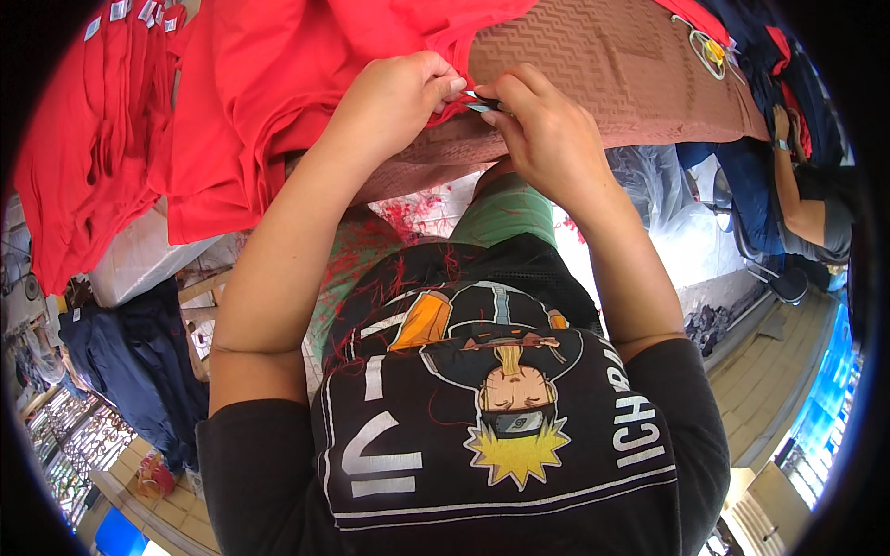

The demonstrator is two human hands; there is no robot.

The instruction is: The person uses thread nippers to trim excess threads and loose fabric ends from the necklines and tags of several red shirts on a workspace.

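Observation:
My left hand (pixel 397 100) pinches the edge of a red garment (pixel 269 102) between thumb and fingers. That garment is spread over a brown patterned cloth (pixel 593 69). My right hand (pixel 553 132) is closed around small thread snips (pixel 481 106), dark with a pale blade. The snips' tip points left and meets the red edge beside my left fingertips; whether a thread lies between the blades is too small to tell. Bits of red thread (pixel 399 283) cling to my black shirt and lap.
More red garments with white tags (pixel 97 139) hang at the far left. Dark blue clothing (pixel 134 361) lies below them. A white cord with a yellow piece (pixel 710 53) rests on the brown cloth. At right, clear plastic (pixel 649 185) hangs down, and another person's arm (pixel 793 190) reaches toward dark clothing.

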